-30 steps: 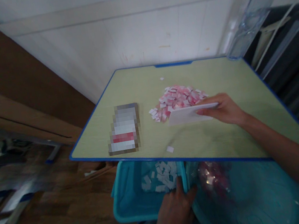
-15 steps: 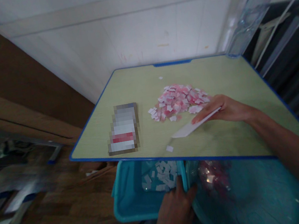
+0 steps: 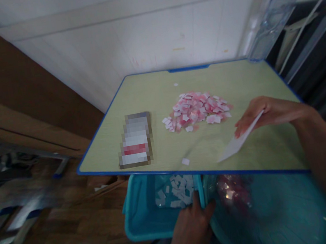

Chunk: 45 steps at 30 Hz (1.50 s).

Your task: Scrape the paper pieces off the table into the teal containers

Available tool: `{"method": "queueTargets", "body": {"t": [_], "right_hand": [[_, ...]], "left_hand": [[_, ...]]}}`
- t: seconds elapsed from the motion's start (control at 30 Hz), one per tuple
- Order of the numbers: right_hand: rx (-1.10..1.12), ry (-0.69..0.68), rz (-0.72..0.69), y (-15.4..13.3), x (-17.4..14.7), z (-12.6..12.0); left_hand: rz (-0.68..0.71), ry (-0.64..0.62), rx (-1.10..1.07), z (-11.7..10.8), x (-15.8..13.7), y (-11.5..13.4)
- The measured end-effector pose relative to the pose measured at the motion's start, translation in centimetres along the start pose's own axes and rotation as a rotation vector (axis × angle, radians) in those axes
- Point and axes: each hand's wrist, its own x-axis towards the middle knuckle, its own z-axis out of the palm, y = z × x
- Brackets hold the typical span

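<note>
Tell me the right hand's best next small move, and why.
Perhaps the right hand should bring its white card to the white piece near the front of the table, since that piece lies apart from the pink-and-white pile.

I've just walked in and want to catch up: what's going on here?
A person's right hand holds a flat white card, tilted over a pale green, blue-edged table. Left of the card lies a heap of small pink and white pieces. The left hand is at the neighbouring rims of a rectangular teal plastic bin holding white scraps and a round teal plastic tub.
</note>
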Motion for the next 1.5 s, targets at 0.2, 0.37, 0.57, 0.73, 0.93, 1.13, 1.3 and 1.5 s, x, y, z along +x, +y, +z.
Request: {"method": "queueTargets", "body": {"t": [0.2,0.37,0.57,0.73,0.93,1.13,1.3,1.5], "right_hand": [[0.034,0.210,-0.057,0.0,0.8,0.5],[0.077,0.056,-0.090,-0.3,2.6,1.8],[0.175,-0.127,-0.108,-0.7,2.2,1.7],[0.158,-0.198,-0.077,-0.6,0.5,0.4],[0.104,-0.184,0.044,0.1,-1.7,-1.2],[0.064,-0.002,0.086,1.0,-2.3,-1.6],[-0.015,0.558,0.105,0.7,0.0,0.1],[-0.153,0.720,0.094,0.0,2.6,2.0]], "left_hand": [[0.004,-0.010,0.011,0.1,0.1,-0.1],[0.002,-0.031,0.005,-0.2,0.1,0.1],[0.002,-0.017,-0.013,-0.1,0.1,0.0],[-0.002,-0.022,-0.007,-0.2,0.1,0.1],[-0.011,-0.030,0.004,-0.1,0.1,0.1],[-0.014,-0.025,0.005,0.1,0.1,0.0],[-0.023,-0.028,0.019,0.0,0.1,0.1],[0.003,0.033,0.024,0.6,0.0,0.0]]}}
